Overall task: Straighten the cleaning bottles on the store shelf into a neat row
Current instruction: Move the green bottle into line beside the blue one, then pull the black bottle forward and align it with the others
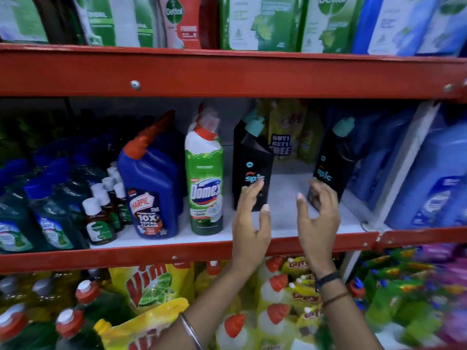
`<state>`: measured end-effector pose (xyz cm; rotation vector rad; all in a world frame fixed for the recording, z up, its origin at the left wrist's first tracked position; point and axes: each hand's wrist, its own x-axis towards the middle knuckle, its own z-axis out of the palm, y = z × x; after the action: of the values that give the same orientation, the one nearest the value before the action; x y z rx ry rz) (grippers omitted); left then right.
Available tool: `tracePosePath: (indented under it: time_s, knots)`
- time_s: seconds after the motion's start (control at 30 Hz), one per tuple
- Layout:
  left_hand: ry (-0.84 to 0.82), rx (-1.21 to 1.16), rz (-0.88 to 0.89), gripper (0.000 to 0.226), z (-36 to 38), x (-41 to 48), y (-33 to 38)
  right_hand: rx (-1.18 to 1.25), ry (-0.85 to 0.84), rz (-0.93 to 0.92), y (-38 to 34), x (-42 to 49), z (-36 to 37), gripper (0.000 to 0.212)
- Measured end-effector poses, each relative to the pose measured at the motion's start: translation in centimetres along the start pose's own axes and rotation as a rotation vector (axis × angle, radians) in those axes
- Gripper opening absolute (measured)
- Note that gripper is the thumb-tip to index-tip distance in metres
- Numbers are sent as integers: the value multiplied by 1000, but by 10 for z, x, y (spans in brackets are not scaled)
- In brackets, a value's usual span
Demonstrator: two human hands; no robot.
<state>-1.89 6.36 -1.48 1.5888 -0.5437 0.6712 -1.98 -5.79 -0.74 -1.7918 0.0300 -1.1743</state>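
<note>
left hand open, fingertips seemingly touching the left spic bottle; right hand open beside the right spic bottle, near the shelf front edge.

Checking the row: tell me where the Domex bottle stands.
In the head view, the Domex bottle stands upright on the middle shelf, between the blue Harpic bottle and a black Spic bottle.

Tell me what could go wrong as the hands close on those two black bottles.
The right black Spic bottle already leans; a nudge from the right hand could tip it.
The left hand works close to the Domex bottle, which may get knocked.
A wide bare gap separates both black bottles, so the row may stay uneven.
</note>
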Motion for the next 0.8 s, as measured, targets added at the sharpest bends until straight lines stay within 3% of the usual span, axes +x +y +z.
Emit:
tracePosePath:
  time_s: [0.13,0.37,0.63,0.8]
  knots:
    - [-191,-65,-238,41,54,19,-7,-108,52,66,32,23,-30,45]
    - [-311,-134,-699,48,127,79,-14,-113,-121,233,78,63,-37,77]
    - [-474,-223,-662,47,157,114,-44,-137,-96,157,101,85,-36,50]
    - [-377,-104,-555,40,148,103,-47,13,-124,261,96,92,-45,50]
